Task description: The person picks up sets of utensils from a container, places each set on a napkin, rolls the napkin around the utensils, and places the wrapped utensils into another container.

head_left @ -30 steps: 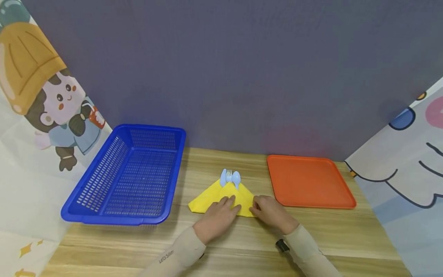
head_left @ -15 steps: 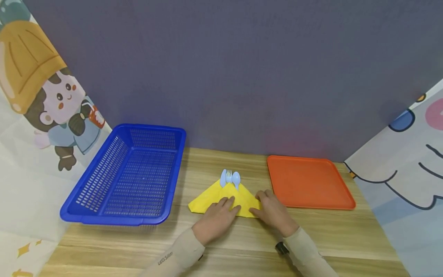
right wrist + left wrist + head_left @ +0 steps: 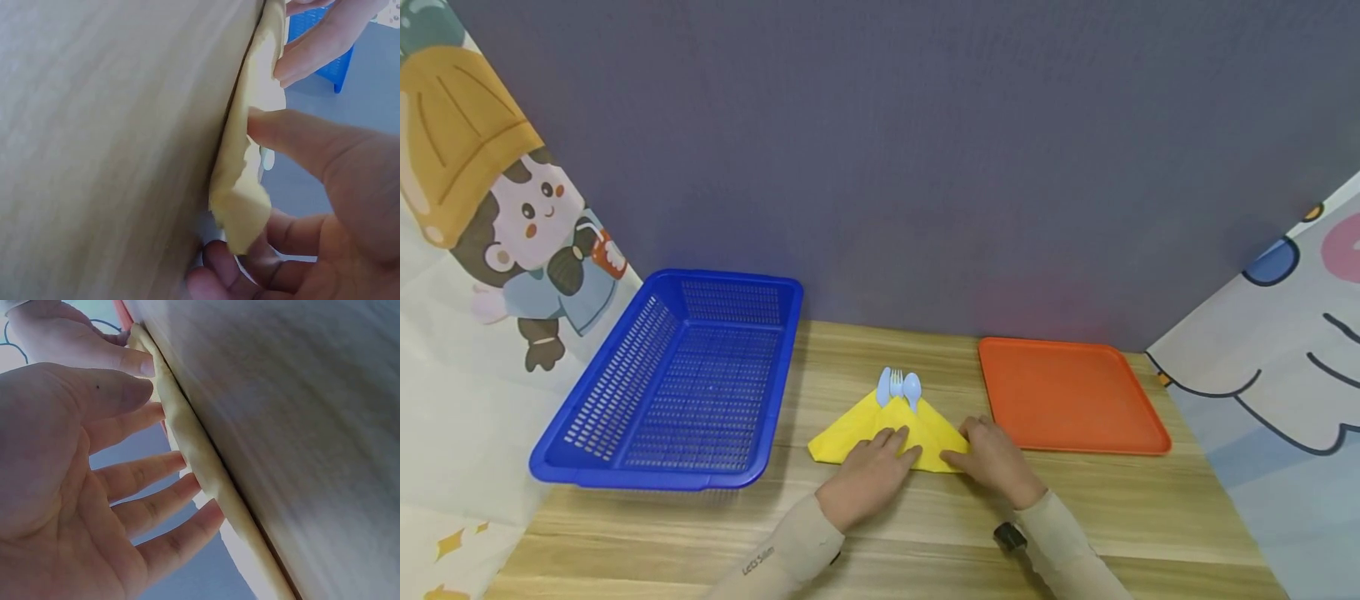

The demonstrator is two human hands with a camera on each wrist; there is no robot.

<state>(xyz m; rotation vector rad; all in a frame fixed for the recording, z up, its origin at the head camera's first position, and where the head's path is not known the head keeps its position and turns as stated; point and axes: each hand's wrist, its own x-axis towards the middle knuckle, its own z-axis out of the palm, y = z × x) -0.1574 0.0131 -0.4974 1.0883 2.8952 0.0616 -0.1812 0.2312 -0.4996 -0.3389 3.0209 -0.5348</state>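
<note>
A yellow napkin [image 3: 842, 433], folded to a triangle, lies on the wooden table. From its top point stick out a light blue plastic knife [image 3: 883, 387], fork [image 3: 897, 382] and spoon [image 3: 912, 387], their lower parts hidden in the fold. My left hand [image 3: 868, 479] presses on the middle of the napkin with spread, nearly straight fingers. At the napkin's right corner [image 3: 247, 209] is my right hand [image 3: 996, 462]. In the right wrist view its thumb [image 3: 287, 132] lies on the near side of the cloth, and its curled fingers [image 3: 281, 275] reach behind the corner.
A blue perforated plastic basket [image 3: 778, 400] stands to the left of the napkin. At the right lies a flat orange tray [image 3: 1067, 396]. A grey partition [image 3: 880, 167] rises behind the table [image 3: 925, 542], with printed cloth at both sides.
My right hand has shifted slightly right, its fingers spreading from the thumb, and more of the napkin's right corner shows. The left hand and the cutlery have stayed in place.
</note>
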